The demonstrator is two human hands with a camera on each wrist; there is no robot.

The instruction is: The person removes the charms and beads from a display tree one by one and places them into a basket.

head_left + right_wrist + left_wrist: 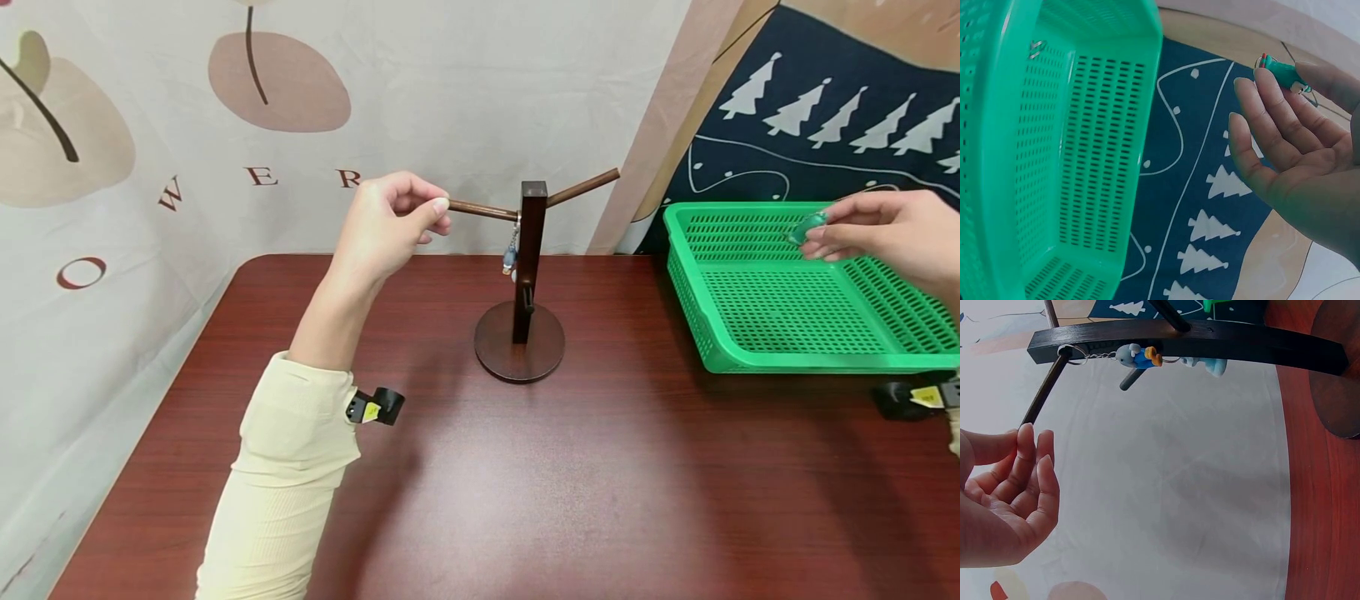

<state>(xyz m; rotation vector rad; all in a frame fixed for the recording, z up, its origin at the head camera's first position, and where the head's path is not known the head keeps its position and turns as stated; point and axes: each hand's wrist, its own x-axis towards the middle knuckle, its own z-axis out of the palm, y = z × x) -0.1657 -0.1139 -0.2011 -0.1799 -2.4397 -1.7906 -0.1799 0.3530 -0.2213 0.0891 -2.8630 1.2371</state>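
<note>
My left hand pinches the outer end of a brown wooden peg on a dark wooden stand. From that peg, close to the post, hangs a keychain with a small grey-and-blue figure, its metal ring looped round the peg. A light-blue charm shows beyond it in the left wrist view. Over the green basket, my right hand holds a small green keychain charm between thumb and fingertips. This charm has a red bit at one end and a thin ring.
The green plastic basket sits at the table's right rear, with a small metal piece inside. Another peg slants up to the stand's right, and a short one points forward. Printed cloth hangs behind the reddish-brown table.
</note>
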